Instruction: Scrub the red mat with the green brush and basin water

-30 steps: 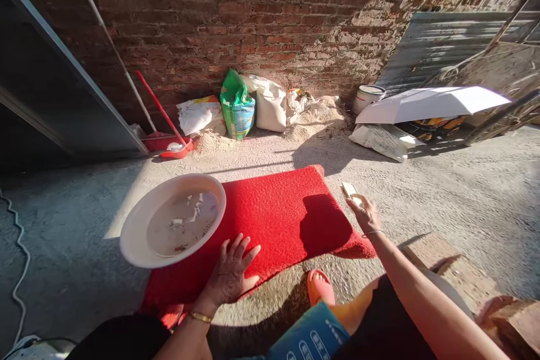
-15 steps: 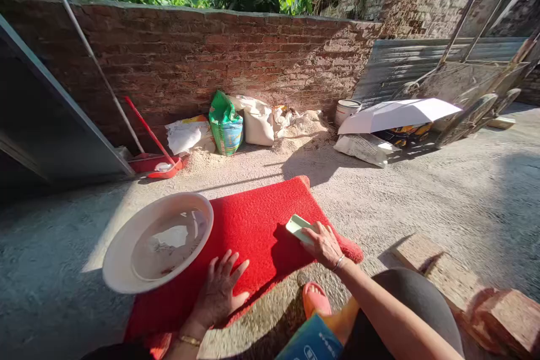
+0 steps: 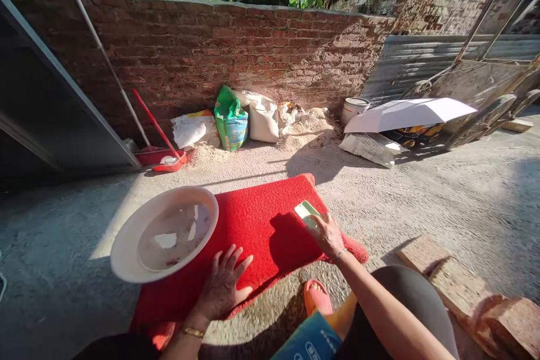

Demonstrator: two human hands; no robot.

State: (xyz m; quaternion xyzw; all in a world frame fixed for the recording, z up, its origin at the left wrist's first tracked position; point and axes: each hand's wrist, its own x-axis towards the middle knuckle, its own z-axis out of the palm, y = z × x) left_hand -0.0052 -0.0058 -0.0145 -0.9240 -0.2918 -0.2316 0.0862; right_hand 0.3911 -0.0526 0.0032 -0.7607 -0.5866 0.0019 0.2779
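A red carpet [image 3: 253, 219] lies spread on the ground before me. My left hand [image 3: 223, 284] rests palm down on its near part, fingers spread and holding nothing. In my right hand [image 3: 329, 236] is a pale green oblong brush-like block [image 3: 307, 212], gripped near its close end; its underside is hidden. The block is over the right part of the carpet, with a dark shadow to its left. On the carpet's left side stands a white basin [image 3: 126, 247] of water, with light mirrored on the surface.
Rough bricks [image 3: 459, 284] lie on the right. Along the brick wall [image 3: 253, 50] stand a green sack [image 3: 231, 121], a white sack [image 3: 264, 118] and a bucket [image 3: 354, 107]. An open white umbrella [image 3: 405, 114] lies farther right. A red dustpan [image 3: 171, 164] is at left. My pink slipper [image 3: 316, 297] is close by.
The view has shifted slightly, so the scene sits a little to the right. My right hand still grips the green block; my left hand stays spread on the carpet.
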